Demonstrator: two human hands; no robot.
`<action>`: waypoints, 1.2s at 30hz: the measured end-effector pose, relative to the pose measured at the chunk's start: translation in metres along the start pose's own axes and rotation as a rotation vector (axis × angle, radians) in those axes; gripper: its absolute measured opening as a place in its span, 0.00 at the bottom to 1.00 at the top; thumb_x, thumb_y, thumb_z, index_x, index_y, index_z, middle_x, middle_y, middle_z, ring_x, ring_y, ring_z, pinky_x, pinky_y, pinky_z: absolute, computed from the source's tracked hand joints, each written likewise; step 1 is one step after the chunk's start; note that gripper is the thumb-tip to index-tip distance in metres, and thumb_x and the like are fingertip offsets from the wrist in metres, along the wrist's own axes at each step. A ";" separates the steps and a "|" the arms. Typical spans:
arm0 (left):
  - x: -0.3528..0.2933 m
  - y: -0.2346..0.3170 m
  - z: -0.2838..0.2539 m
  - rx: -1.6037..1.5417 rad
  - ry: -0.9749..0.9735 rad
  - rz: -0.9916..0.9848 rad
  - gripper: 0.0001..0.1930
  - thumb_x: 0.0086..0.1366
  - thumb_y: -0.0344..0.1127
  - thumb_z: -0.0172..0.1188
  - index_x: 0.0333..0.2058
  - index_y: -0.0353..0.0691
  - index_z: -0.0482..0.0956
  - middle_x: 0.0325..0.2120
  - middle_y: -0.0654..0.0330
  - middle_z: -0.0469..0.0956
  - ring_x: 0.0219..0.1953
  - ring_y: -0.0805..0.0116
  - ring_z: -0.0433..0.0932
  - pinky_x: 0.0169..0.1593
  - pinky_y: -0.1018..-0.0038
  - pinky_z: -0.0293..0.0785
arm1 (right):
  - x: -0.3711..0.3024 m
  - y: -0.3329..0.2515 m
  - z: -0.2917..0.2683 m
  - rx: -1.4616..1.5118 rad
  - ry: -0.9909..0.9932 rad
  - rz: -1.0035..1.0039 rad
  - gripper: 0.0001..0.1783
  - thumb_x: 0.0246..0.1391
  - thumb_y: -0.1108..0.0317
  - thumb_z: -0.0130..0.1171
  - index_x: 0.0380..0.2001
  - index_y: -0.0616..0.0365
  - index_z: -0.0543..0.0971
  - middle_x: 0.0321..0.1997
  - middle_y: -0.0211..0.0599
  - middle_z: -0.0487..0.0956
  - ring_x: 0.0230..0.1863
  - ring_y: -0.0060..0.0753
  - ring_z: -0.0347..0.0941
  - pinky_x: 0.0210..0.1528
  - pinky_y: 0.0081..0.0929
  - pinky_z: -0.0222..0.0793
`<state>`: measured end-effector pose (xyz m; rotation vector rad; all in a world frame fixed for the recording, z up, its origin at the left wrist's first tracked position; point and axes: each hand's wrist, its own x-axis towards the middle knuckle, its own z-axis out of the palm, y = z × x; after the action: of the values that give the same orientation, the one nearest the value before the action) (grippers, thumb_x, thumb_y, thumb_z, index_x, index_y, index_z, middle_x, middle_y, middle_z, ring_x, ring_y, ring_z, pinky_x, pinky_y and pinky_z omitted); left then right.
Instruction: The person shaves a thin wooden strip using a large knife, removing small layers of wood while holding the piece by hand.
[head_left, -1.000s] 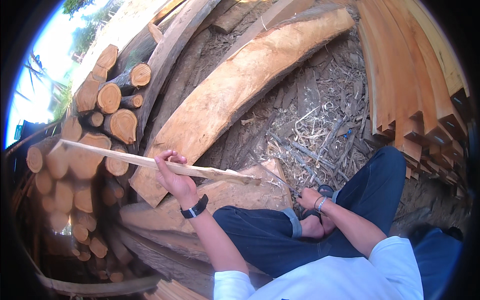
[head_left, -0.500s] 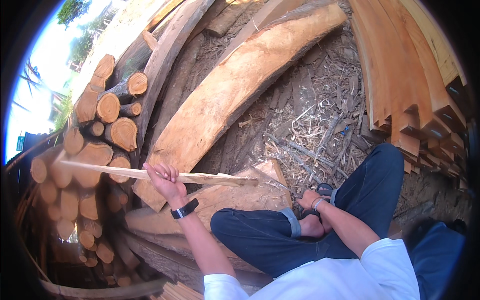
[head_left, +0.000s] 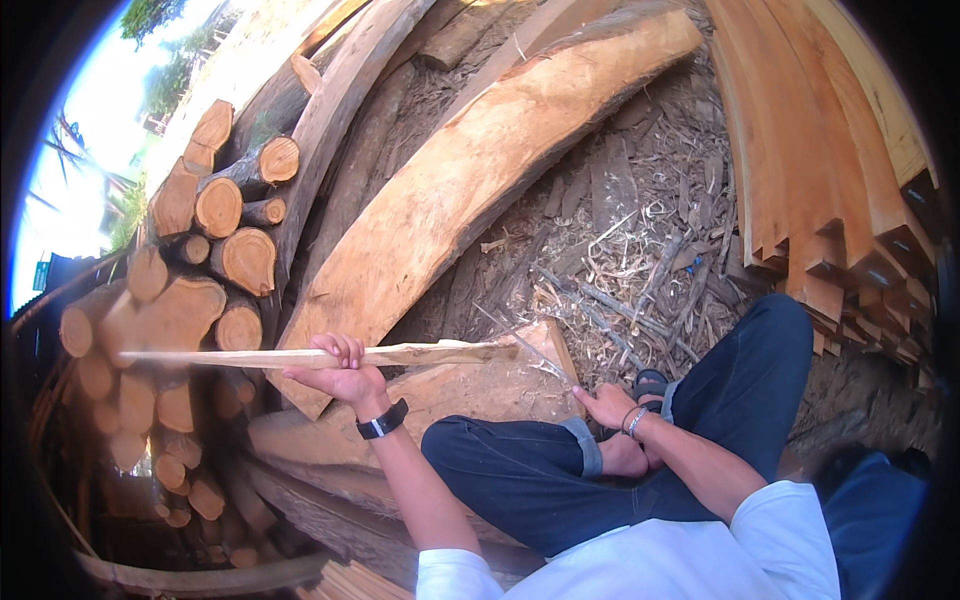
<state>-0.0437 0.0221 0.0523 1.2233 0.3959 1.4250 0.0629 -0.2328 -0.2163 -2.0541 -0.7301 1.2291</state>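
Two hands are at work on one long pale stick [head_left: 300, 356]. The left hand [head_left: 340, 368] has its fingers curled tight around the shaft near its middle, holding it level; the right hand [head_left: 604, 404] sits low past the stick's far tip, fingers closed on a thin blade [head_left: 540, 358] that is hard to make out. A firm wrap and short strokes away from the knee would serve best here, I'd say. Beneath the fingers lies a rough-sawn block [head_left: 470, 390]; beyond, a curved orange slab [head_left: 470, 180], round-ended logs [head_left: 215, 250], dry shavings [head_left: 640, 260], stacked planks [head_left: 820, 170].
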 end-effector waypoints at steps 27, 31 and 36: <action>-0.004 -0.007 0.018 0.094 0.055 0.016 0.34 0.62 0.73 0.30 0.16 0.47 0.53 0.11 0.69 0.49 0.13 0.77 0.46 0.18 0.80 0.43 | 0.017 0.017 0.040 0.032 0.051 -0.197 0.40 0.62 0.40 0.33 0.15 0.66 0.74 0.12 0.44 0.70 0.18 0.41 0.71 0.24 0.35 0.66; -0.002 -0.002 0.007 0.108 0.082 0.064 0.34 0.62 0.73 0.30 0.15 0.47 0.52 0.10 0.69 0.48 0.13 0.78 0.44 0.18 0.80 0.41 | 0.015 0.004 0.035 0.054 -0.053 -0.100 0.38 0.63 0.42 0.33 0.13 0.62 0.71 0.09 0.34 0.68 0.11 0.28 0.68 0.17 0.29 0.64; -0.004 -0.003 0.008 0.091 0.096 0.042 0.34 0.61 0.73 0.30 0.15 0.47 0.52 0.10 0.69 0.48 0.13 0.78 0.44 0.18 0.80 0.41 | 0.006 -0.018 0.024 0.226 -0.006 -0.243 0.38 0.63 0.42 0.34 0.12 0.62 0.69 0.09 0.34 0.68 0.12 0.29 0.67 0.18 0.30 0.63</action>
<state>-0.0364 0.0160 0.0509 1.2454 0.5077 1.5195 0.0413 -0.2111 -0.2153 -1.7242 -0.7798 1.1244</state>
